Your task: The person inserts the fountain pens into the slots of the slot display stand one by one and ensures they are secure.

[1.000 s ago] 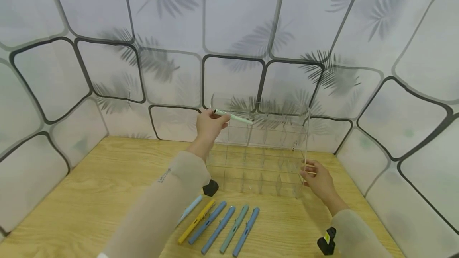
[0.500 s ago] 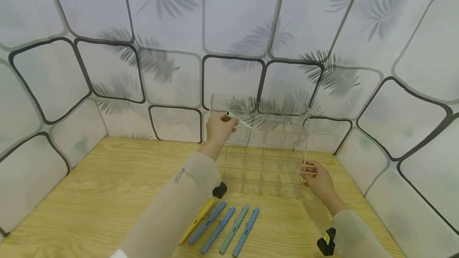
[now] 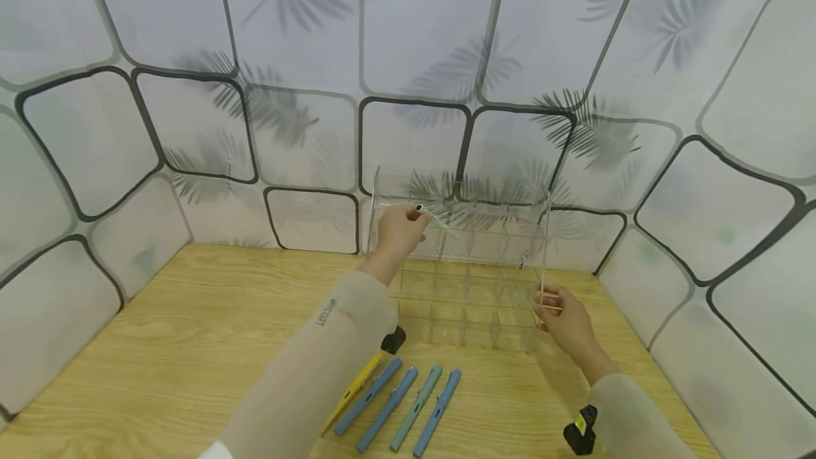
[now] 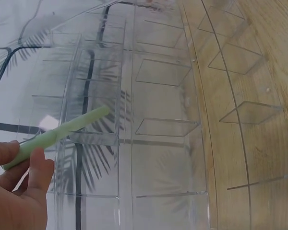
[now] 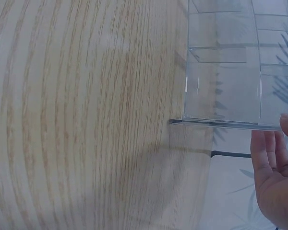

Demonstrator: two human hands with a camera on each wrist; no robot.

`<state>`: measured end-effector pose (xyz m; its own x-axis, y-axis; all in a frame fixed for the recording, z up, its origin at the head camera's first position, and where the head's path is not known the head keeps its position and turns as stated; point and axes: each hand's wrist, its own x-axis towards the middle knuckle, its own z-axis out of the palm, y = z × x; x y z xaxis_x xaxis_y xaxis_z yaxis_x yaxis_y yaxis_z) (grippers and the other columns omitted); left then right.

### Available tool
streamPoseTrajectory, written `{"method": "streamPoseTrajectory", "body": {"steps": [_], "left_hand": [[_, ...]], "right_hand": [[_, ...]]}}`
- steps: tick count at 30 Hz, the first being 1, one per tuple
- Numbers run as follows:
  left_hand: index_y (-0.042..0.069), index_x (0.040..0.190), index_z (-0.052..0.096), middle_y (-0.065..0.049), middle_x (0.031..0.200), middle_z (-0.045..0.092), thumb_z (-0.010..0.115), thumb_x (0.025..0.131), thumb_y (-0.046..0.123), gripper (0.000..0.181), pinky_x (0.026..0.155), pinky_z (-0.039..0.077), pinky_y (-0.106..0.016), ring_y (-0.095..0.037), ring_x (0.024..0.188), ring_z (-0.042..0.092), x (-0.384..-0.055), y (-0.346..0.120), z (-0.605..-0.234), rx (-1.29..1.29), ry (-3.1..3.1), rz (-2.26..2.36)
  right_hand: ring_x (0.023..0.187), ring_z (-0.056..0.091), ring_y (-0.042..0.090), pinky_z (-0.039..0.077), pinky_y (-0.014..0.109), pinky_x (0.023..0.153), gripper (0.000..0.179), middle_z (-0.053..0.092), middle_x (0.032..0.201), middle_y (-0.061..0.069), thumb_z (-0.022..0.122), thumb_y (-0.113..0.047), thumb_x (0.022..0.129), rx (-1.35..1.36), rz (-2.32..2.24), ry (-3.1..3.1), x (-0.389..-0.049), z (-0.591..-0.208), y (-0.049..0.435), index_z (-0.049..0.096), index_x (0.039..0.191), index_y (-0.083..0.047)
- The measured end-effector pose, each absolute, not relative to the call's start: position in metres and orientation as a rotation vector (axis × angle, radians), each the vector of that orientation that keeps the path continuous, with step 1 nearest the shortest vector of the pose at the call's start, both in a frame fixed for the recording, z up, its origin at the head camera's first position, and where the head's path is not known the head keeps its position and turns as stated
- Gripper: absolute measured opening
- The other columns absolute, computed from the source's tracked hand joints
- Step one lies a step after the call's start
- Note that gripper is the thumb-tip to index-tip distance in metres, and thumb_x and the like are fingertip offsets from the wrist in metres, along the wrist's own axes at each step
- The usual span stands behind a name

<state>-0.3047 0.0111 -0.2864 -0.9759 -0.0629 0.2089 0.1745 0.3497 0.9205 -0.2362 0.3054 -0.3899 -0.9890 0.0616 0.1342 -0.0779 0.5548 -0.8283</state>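
Note:
A pale green pen (image 4: 62,132) is pinched between the thumb and fingers of my left hand (image 3: 400,231), its far end slanting down to the right over an upper tier of a clear acrylic rack (image 3: 468,282). Thin dividers split the rack's tiers into compartments. In the left wrist view the pen overlaps the dividers, its tip close to one of them. My right hand (image 3: 566,317) grips the rack's right side panel (image 5: 225,125) low down, thumb on one side and fingers on the other.
In front of the rack, a yellow pen (image 3: 354,387), a green pen (image 3: 416,408) and several blue pens (image 3: 437,413) lie side by side on the wooden table (image 3: 210,331). A patterned curtain (image 3: 306,133) hangs close behind the rack.
My left hand has moved right and slightly down with the pale green pen, over the rack. The left sleeve now covers the light blue pen. My right hand has stayed put.

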Motion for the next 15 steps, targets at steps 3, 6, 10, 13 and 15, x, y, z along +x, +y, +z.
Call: {"method": "streamPoseTrajectory", "body": {"steps": [3, 6, 10, 13, 15], "left_hand": [[0.002, 0.096, 0.068, -0.009, 0.092, 0.066, 0.062, 0.095, 0.021, 0.02, 0.058, 0.053, -0.024, -0.018, 0.068, 0.067, -0.3032, 0.0134, -0.2852, -0.141, -2.458, -1.598], [0.001, 0.102, 0.068, -0.009, 0.094, 0.066, 0.059, 0.096, 0.02, 0.022, 0.059, 0.054, -0.025, -0.018, 0.07, 0.067, -0.3022, 0.015, -0.2845, -0.176, -2.472, -1.6], [0.0, 0.109, 0.067, -0.011, 0.1, 0.066, 0.058, 0.097, 0.019, 0.024, 0.063, 0.055, -0.023, -0.019, 0.075, 0.068, -0.303, 0.0162, -0.2849, -0.2, -2.457, -1.64], [0.0, 0.113, 0.065, -0.012, 0.105, 0.065, 0.06, 0.096, 0.018, 0.025, 0.065, 0.056, -0.023, -0.019, 0.077, 0.068, -0.3035, 0.0158, -0.2859, -0.188, -2.443, -1.667], [-0.001, 0.118, 0.062, -0.013, 0.107, 0.064, 0.061, 0.095, 0.017, 0.029, 0.065, 0.056, -0.022, -0.02, 0.078, 0.068, -0.3036, 0.015, -0.2865, -0.173, -2.424, -1.701]], "right_hand": [[0.102, 0.06, 0.037, 0.057, 0.029, 0.07, 0.045, 0.052, 0.121, 0.031, 0.056, -0.002, 0.095, 0.018, 1.415, -2.636, -0.2363, -0.3899, 0.3055, 0.039, 0.136, 0.008], [0.102, 0.06, 0.038, 0.058, 0.03, 0.07, 0.045, 0.053, 0.121, 0.032, 0.056, -0.002, 0.095, 0.029, 1.412, -2.634, -0.2363, -0.3902, 0.3058, 0.039, 0.136, 0.008], [0.102, 0.06, 0.039, 0.058, 0.031, 0.07, 0.045, 0.053, 0.12, 0.032, 0.056, -0.001, 0.095, 0.044, 1.406, -2.632, -0.2364, -0.3906, 0.3064, 0.039, 0.135, 0.009], [0.102, 0.06, 0.038, 0.058, 0.032, 0.07, 0.045, 0.053, 0.12, 0.032, 0.056, -0.001, 0.095, 0.047, 1.405, -2.631, -0.2366, -0.3906, 0.3065, 0.039, 0.136, 0.009], [0.102, 0.06, 0.038, 0.058, 0.033, 0.071, 0.044, 0.053, 0.12, 0.032, 0.056, -0.001, 0.095, 0.045, 1.406, -2.63, -0.2366, -0.3904, 0.3063, 0.039, 0.135, 0.009]]}}
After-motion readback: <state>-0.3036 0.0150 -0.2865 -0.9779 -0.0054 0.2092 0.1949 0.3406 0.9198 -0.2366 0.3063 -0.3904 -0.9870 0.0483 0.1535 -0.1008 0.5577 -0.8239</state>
